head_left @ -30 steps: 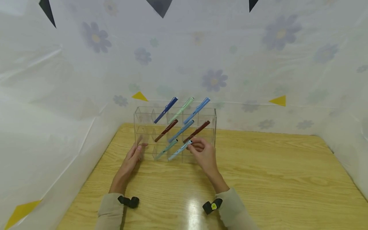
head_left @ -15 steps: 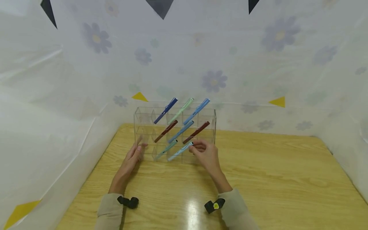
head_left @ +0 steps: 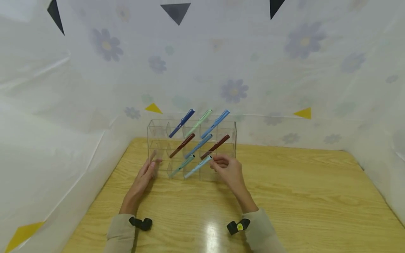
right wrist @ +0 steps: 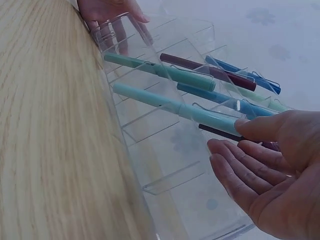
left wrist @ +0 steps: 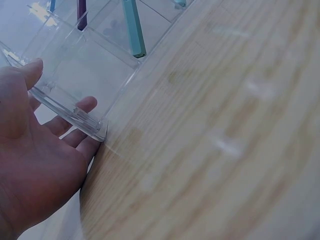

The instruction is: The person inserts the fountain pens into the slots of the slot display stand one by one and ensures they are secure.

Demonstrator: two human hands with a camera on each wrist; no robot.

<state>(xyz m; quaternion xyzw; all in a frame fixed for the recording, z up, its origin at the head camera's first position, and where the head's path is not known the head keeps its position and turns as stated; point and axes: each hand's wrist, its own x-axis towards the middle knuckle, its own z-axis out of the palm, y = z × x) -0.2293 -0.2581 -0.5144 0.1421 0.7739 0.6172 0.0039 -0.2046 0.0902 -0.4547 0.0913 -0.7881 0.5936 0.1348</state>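
A clear acrylic pen stand (head_left: pixel 157 131) stands on the table with pens lying slanted in its compartments. My left hand (head_left: pixel 143 179) holds its left side, thumb at the front edge and fingers around the side panel (left wrist: pixel 72 112). My right hand (head_left: pixel 229 172) is by the lower right compartments, fingers loosely bent. In the right wrist view its thumb lies at the cap end of a light blue pen (right wrist: pixel 150 98), with the other fingers apart from the pen. Left of that pen, in the bottom row, lies a green pen (head_left: pixel 181 166).
The middle row bears a dark red pen (head_left: pixel 182 145), a blue pen (head_left: pixel 198 146) and another dark red pen (head_left: pixel 216 146). Above are a dark blue pen (head_left: pixel 181 123), a pale green pen (head_left: pixel 199 122) and a blue pen (head_left: pixel 216 123). A flowered sheet hangs behind the wooden table (head_left: pixel 300 182).
My right hand has drawn slightly right from the light blue pen's cap end, and the pen stays in its compartment. My left hand keeps its place on the stand.
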